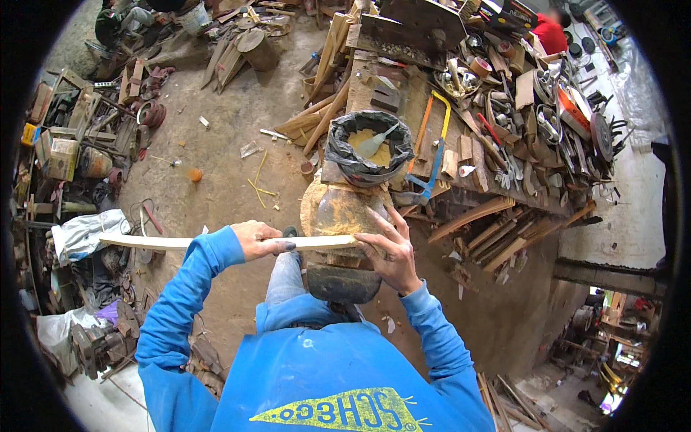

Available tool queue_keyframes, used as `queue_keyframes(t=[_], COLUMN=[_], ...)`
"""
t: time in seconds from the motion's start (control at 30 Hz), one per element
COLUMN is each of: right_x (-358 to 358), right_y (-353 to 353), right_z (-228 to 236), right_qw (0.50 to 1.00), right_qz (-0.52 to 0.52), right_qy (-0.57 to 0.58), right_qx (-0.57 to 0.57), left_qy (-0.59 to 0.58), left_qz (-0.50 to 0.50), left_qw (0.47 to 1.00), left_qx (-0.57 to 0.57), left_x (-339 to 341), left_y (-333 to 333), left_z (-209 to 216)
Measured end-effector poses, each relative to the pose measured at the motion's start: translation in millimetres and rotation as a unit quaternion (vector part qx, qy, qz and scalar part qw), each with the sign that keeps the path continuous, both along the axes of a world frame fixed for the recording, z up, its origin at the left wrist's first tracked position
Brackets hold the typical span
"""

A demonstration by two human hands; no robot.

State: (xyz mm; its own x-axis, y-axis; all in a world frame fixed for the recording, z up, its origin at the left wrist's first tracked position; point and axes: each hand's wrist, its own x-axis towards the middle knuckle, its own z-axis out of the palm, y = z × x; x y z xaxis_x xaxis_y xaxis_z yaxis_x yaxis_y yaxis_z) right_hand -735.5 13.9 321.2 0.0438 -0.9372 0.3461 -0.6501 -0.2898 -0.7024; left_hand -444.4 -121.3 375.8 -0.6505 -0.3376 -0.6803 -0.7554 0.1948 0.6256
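A long, pale, slightly curved wooden strip (158, 243) lies crosswise in front of my body. My left hand (260, 240) is wrapped round its middle, thumb along the near side. At the strip's right end, my right hand (392, 250) holds the tip near the thumb, its other fingers reaching forward. That end rests over or against a rounded, worn, dust-covered machine part (344, 212); whether they touch is hard to tell. A dark rounded piece (344, 283) sits below the strip, close to my body. Behind stands a black-lined bucket (345, 155) of sawdust holding a greenish squeeze bulb (373, 146).
A cluttered workbench (461, 169) fills the right, with a yellow-and-blue hacksaw (440, 137) and many tools. Wood offcuts (497, 237) lie beneath it. Shelves of scrap (79, 144) line the left, with a white sack (86, 232). A person in red (551, 34) is far right.
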Motion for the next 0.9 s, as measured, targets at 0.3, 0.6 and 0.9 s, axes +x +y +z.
queue_keyframes(t=[0.3,0.6,0.9], right_x=[1.1,3.1,-0.5], right_y=[7.8,14.6,7.4], right_z=[0.2,-9.2,-3.0], right_qw=[0.986,0.995,0.996], right_qz=[0.036,0.0,-0.063], right_qy=[0.15,0.096,-0.045], right_qx=[-0.057,-0.005,0.04], left_qy=[-0.013,-0.022,-0.056], left_qz=[0.023,0.047,0.089], left_qw=[0.997,0.99,0.97], left_qx=[0.078,0.132,0.22], left_x=[0.0,-0.7,-5.9], left_y=[-6.2,-6.2,-10.5], left_z=[-5.6,-5.6,2.3])
